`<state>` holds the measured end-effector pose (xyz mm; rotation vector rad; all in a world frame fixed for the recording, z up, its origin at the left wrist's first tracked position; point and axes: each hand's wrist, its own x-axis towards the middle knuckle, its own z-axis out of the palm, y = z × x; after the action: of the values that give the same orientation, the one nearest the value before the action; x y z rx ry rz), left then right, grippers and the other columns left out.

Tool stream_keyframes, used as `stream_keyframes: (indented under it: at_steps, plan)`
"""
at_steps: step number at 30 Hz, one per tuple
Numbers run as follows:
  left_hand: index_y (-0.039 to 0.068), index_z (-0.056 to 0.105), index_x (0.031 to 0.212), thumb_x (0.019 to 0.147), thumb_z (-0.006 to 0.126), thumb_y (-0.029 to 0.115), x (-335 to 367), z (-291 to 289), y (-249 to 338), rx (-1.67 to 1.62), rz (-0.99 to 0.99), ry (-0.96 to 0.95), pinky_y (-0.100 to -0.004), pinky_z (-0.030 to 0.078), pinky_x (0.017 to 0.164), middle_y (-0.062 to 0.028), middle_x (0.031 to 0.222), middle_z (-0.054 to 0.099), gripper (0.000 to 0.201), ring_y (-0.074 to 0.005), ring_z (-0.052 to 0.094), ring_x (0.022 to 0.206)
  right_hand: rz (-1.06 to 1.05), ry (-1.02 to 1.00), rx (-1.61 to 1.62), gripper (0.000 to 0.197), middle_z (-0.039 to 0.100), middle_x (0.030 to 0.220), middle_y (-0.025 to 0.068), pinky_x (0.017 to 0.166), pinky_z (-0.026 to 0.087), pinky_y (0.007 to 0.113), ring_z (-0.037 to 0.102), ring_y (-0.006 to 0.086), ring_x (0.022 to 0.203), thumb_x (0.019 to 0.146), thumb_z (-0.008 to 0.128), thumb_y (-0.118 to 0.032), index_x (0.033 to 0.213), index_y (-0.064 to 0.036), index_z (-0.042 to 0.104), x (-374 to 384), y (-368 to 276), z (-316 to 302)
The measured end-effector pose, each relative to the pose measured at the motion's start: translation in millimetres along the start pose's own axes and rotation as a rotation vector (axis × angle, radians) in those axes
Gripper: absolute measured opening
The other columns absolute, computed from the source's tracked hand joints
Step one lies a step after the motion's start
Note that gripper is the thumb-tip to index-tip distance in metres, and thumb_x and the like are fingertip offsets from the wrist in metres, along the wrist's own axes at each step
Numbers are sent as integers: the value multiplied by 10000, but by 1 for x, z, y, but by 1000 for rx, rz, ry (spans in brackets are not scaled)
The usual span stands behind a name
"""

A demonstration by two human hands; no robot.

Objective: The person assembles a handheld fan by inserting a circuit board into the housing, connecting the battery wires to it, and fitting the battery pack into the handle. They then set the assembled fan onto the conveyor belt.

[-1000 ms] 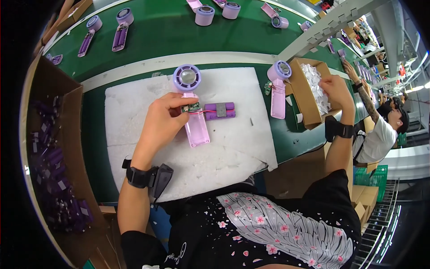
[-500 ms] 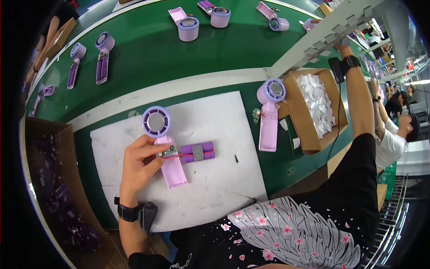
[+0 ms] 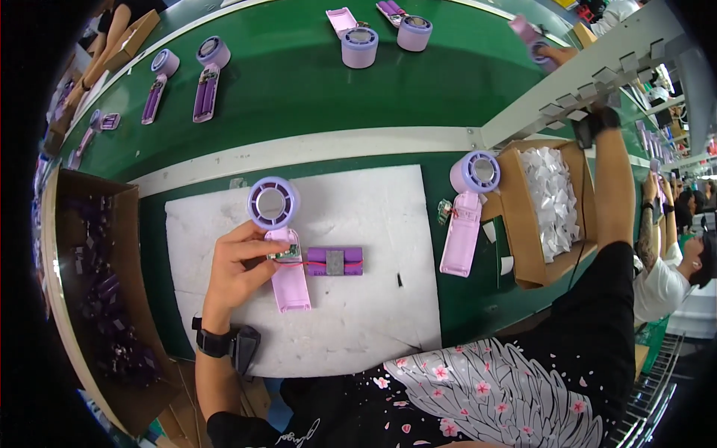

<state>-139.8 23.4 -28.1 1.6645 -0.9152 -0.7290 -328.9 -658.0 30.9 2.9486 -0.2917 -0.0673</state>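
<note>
My left hand (image 3: pixel 240 265) pinches the opened handle of a pink and lilac handheld fan (image 3: pixel 291 290), thumb and fingers at a small green circuit board (image 3: pixel 284 252) below the round head. Red wires run from there to a purple battery pack (image 3: pixel 335 261) with a grey band, lying on the white foam mat (image 3: pixel 358 328). At the far right, my right arm reaches past a white beam; beyond it my right hand (image 3: pixel 559 55) is closed on another handheld fan (image 3: pixel 529 34), blurred. The beam hides part of this hand and wrist.
A third opened fan (image 3: pixel 463 228) lies right of the mat, beside a carton (image 3: pixel 515 216) of white pieces. Several fans stand or lie on the green surface (image 3: pixel 284 82) beyond the white rail (image 3: pixel 358 143). A box (image 3: pixel 142 276) of purple parts is left. Co-workers sit far right.
My right hand has a fan in its grip and has lifted it at the far right. The whole view has shifted slightly. My left hand keeps its hold on the fan.
</note>
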Motion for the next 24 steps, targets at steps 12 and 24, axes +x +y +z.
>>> stream_keyframes:
  at_steps: [12, 24]
  plan:
    - [26, 735, 1037, 715, 578, -68, 18, 9, -2, -10, -4, -8, -219, 446, 631, -93, 1063, 643, 370, -107, 572, 752, 550, 1031, 1198, 412, 611, 1174, 138, 925, 516, 335, 617, 222, 1075, 930, 588, -246, 1275, -22, 570, -299, -167, -157]
    - [39, 722, 1077, 749, 595, -11, 22, 19, -7, 45, 128, 35, -246, 465, 667, -93, 1034, 663, 355, -133, 560, 709, 500, 81, 360, 508, 664, 912, 208, 801, 507, 406, 644, 362, 885, 809, 717, -264, 1187, 48, 584, -127, -423, -54]
